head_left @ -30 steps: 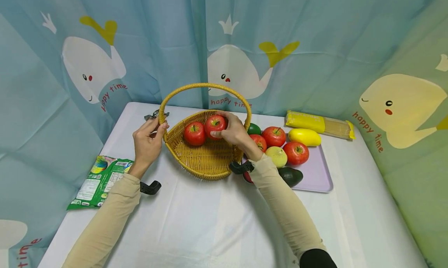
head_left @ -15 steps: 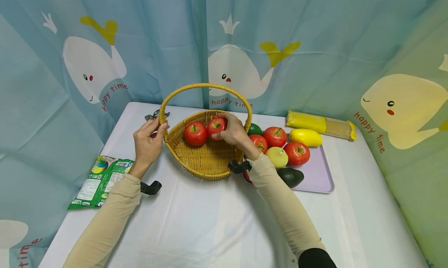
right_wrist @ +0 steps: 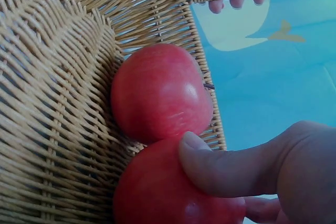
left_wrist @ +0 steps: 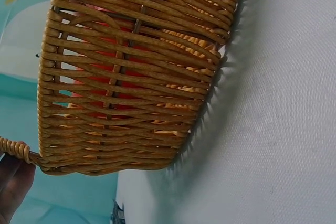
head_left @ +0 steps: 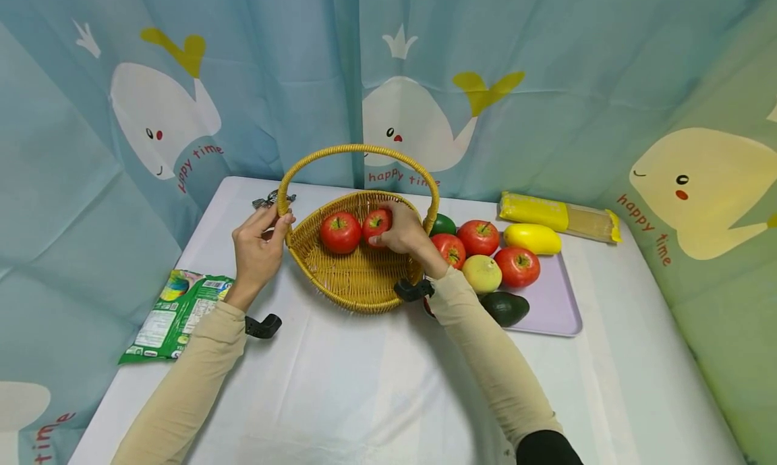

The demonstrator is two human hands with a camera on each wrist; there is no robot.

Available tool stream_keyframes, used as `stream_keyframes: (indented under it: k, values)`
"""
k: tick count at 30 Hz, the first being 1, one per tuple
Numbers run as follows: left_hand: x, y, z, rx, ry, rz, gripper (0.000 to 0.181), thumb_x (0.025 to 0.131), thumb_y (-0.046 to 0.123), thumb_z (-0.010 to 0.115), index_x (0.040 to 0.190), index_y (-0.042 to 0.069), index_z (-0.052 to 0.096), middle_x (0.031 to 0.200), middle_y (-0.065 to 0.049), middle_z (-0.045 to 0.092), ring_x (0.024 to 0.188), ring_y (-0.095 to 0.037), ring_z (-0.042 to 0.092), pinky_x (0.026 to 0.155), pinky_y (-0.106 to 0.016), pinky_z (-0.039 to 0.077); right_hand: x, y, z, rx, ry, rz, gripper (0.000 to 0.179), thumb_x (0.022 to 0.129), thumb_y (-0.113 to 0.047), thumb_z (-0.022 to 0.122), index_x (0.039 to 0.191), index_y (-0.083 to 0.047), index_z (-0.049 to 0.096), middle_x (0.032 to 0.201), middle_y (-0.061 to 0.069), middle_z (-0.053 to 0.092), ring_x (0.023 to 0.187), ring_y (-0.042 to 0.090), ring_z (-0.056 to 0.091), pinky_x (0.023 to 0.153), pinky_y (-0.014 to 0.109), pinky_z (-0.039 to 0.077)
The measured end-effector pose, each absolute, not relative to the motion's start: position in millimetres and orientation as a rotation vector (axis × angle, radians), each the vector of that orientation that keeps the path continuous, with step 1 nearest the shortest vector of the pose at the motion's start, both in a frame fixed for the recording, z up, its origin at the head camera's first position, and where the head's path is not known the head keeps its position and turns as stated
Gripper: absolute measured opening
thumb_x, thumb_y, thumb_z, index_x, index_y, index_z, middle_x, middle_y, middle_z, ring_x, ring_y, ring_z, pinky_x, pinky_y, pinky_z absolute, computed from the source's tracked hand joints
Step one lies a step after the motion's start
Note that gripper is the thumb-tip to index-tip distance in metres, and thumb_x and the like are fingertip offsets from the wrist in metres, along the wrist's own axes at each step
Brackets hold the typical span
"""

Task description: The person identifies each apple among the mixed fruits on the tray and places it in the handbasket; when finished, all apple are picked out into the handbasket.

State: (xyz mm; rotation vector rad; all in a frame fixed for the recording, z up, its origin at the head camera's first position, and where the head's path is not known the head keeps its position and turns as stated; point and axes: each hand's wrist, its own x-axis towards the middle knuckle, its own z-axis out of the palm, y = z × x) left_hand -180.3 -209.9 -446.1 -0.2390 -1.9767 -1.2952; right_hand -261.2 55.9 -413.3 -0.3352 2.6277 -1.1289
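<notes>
- The blue curtain [head_left: 255, 114] behind both grips reads "happy time" in red beside its printed whales [head_left: 415, 117].
- The wicker basket [head_left: 349, 276] stands between the hands. The left hand [head_left: 257, 242] grips its handle [head_left: 358, 148] near the left foot; a tug there could tilt the basket and roll its load.
- The lilac tray [head_left: 557, 310], right of the right hand's hold, bears crowded fruit [head_left: 516, 266]; the right sleeve [head_left: 485, 357] passes close and might nudge a piece loose.
- The green packet [head_left: 164, 316], left of and nearer than the left hand's grip, carries print too small to read.
- The yellow packet [head_left: 534, 210], far right of the right hand's hold, has lettering too faint to make out.
- The right apple [head_left: 379, 223] is inside the basket, held by the right hand [head_left: 403, 229], thumb across it. Should the thumb loosen, its smooth-looking skin could slip and bump the left apple [head_left: 340, 233] just beside it.
</notes>
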Motion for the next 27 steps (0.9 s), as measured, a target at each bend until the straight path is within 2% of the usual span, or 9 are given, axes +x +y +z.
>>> stream_keyframes:
  k: [7, 12, 19, 27]
  values:
    - [-181.9, -212.6, -449.4, -0.251, -1.975, -1.309, 0.024, 0.097, -0.004, 0.073, 0.121, -0.009, 0.076, 0.096, -0.024, 0.076, 0.091, 0.010, 0.067, 0.074, -0.005, 0.056, -257.4, 53.6, -406.6, -0.411, 2.729, -0.903, 0.083, 0.086, -0.017, 0.089, 0.157, -0.004, 0.048, 0.156, 0.021, 0.051, 0.146, 0.041, 0.044, 0.125, 0.049, 0.040]
    - [-182.7, -212.4, -450.1, -0.244, -1.982, -1.301, 0.024, 0.097, -0.004, 0.073, 0.121, -0.009, 0.075, 0.096, -0.025, 0.075, 0.092, 0.011, 0.066, 0.075, -0.004, 0.055, -256.2, 53.6, -405.4, -0.415, 2.762, -0.825, 0.084, 0.085, -0.021, 0.090, 0.156, -0.003, 0.049, 0.159, 0.022, 0.048, 0.147, 0.042, 0.037, 0.124, 0.051, 0.037]
    - [-183.8, -211.9, -449.1, -0.243, -1.982, -1.301, 0.025, 0.097, -0.005, 0.072, 0.121, -0.011, 0.074, 0.096, -0.026, 0.075, 0.092, 0.012, 0.066, 0.075, -0.003, 0.055, -257.0, 54.6, -404.4, -0.453, 2.766, -0.848, 0.080, 0.084, -0.013, 0.089, 0.154, -0.002, 0.052, 0.157, 0.022, 0.050, 0.147, 0.040, 0.042, 0.127, 0.050, 0.036]
    - [-182.1, -211.6, -448.8, -0.250, -1.974, -1.308, 0.023, 0.097, -0.004, 0.073, 0.120, -0.008, 0.076, 0.095, -0.024, 0.075, 0.091, 0.010, 0.067, 0.075, -0.005, 0.056, -256.0, 58.6, -404.6, -0.480, 2.743, -0.941, 0.076, 0.084, -0.007, 0.085, 0.153, 0.000, 0.053, 0.154, 0.022, 0.055, 0.143, 0.041, 0.048, 0.123, 0.051, 0.043]
